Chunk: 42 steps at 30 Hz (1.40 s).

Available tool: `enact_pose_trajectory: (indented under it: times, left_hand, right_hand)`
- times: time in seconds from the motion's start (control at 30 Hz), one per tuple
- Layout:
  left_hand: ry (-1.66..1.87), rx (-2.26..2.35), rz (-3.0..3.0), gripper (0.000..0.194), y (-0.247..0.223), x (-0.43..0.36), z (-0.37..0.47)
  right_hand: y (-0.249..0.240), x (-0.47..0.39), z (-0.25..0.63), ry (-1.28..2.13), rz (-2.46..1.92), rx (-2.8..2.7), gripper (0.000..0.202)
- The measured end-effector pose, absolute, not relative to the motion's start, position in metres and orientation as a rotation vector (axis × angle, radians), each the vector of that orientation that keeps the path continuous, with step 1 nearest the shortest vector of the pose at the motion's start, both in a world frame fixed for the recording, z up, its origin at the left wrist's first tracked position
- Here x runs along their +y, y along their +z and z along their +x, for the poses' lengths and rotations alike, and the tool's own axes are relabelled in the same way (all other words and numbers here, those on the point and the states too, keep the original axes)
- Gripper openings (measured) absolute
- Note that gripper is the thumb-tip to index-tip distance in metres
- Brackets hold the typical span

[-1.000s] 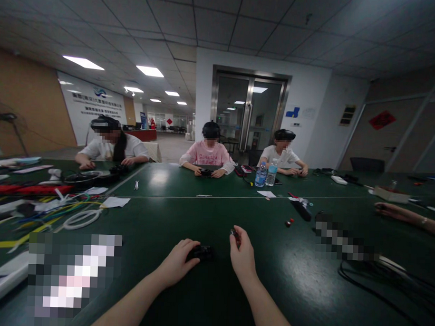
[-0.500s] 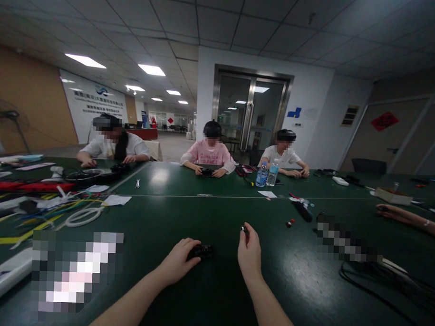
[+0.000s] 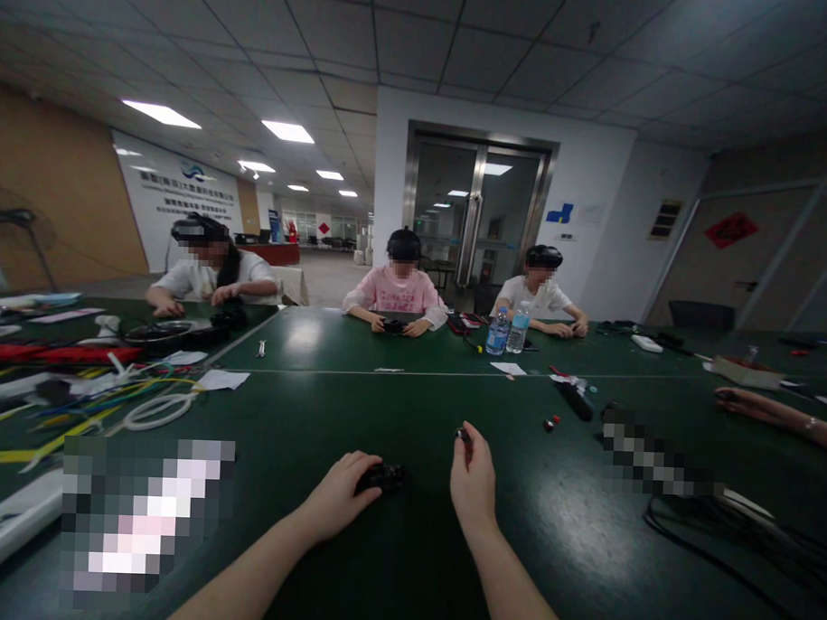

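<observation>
On the dark green table, a small black device (image 3: 389,476) lies under the fingers of my left hand (image 3: 343,496). The thumb and fingers close around its left end, hiding that part. To the right and a little higher is my right hand (image 3: 473,482), its fingers curled in a pinch. A tiny dark object with a shiny spot (image 3: 462,434) shows at its fingertips, too small to name. The two hands are apart, with bare table between them.
Right of my hands lie a small red-and-black piece (image 3: 551,424), a black tool-like object (image 3: 574,399) and black cables (image 3: 710,546). Two water bottles (image 3: 508,330) stand farther back. Coiled white cable (image 3: 158,412) and papers lie left. Several people sit around the table; another person's hand (image 3: 749,403) rests at right.
My left hand and the black device stay in place. My right hand has shifted very slightly left. The person at far left has moved a hand and tilted their head.
</observation>
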<state>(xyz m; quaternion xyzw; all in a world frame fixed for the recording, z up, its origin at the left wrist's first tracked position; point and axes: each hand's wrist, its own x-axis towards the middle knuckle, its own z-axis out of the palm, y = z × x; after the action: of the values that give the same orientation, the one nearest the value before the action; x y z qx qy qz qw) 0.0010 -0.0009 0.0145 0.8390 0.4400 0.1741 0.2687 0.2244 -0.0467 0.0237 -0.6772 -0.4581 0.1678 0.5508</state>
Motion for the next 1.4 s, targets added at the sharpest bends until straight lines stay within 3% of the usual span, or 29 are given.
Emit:
enact_pose_trajectory:
  times: [1.4]
  left_hand:
    - [0.521, 1.169, 2.352, 0.043, 0.008, 0.003, 0.004]
  right_hand:
    - [0.019, -0.053, 0.178, 0.573, -1.695, -1.691, 0.025]
